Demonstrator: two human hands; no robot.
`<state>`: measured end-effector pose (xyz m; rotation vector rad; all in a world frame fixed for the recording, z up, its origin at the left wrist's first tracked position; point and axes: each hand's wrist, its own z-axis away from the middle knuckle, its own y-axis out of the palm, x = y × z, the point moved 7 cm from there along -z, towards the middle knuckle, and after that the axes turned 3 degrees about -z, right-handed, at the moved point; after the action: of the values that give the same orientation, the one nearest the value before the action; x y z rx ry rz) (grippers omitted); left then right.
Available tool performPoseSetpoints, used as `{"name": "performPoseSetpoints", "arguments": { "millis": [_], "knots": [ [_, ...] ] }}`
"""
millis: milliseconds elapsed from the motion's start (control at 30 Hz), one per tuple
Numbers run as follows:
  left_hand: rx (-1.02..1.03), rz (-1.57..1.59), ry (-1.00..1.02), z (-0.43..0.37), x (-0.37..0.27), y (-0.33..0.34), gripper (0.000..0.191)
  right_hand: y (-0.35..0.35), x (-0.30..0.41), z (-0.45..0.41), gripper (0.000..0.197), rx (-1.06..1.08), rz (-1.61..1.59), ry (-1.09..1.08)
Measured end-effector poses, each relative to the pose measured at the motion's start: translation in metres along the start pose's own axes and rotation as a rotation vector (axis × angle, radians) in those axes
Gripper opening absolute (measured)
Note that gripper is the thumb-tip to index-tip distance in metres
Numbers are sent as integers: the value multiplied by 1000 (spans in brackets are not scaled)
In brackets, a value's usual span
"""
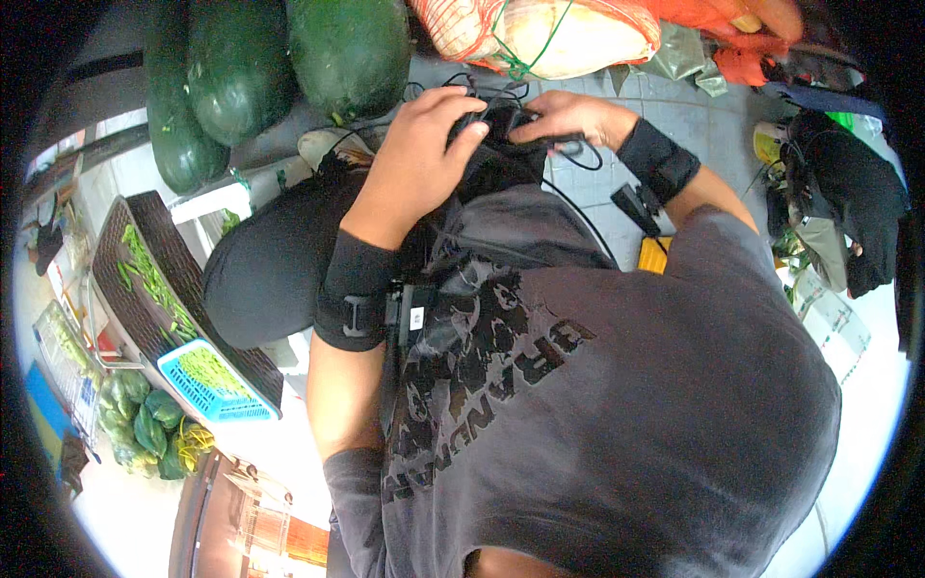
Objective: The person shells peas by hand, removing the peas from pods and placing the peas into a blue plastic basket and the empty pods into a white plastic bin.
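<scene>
Both hands meet in front of my lap around a small black device with thin black cables. My left hand grips its left side, thumb and fingers curled about it. On the other side, my right hand holds it with the thumb on top. The fingers hide much of the device, so its exact kind cannot be told. A loop of black cable hangs below my right hand. Each forearm wears a black wrist strap with a small black unit attached.
Large dark green winter melons lie ahead left; a red net sack of pale produce is ahead. To the left, a brown woven tray holds green pods, beside a blue basket and dark green squashes. Dark clothing shows at right.
</scene>
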<state>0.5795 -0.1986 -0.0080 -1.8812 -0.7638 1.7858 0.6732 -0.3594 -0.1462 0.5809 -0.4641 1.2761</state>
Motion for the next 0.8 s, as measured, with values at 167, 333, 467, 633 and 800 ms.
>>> {"name": "performPoseSetpoints", "arguments": {
  "millis": [167, 333, 467, 633, 800],
  "knots": [
    [182, -82, -39, -13, 19, 32, 26, 9, 17, 24, 55, -147, 198, -324],
    [354, -63, -81, -21, 12, 38, 41, 5, 5, 34, 45, -242, -230, -85],
    [454, -81, -71, -21, 11, 42, 42, 0, -12, 24, 41, -179, -203, -208],
    [546, -71, -164, -20, 6, 44, 56, 1, -27, 18, 31, -269, -244, -181],
    [638, -121, -159, -29, -4, 54, 63, 6, -33, 28, 21, -379, -317, -188]
  ]
}}
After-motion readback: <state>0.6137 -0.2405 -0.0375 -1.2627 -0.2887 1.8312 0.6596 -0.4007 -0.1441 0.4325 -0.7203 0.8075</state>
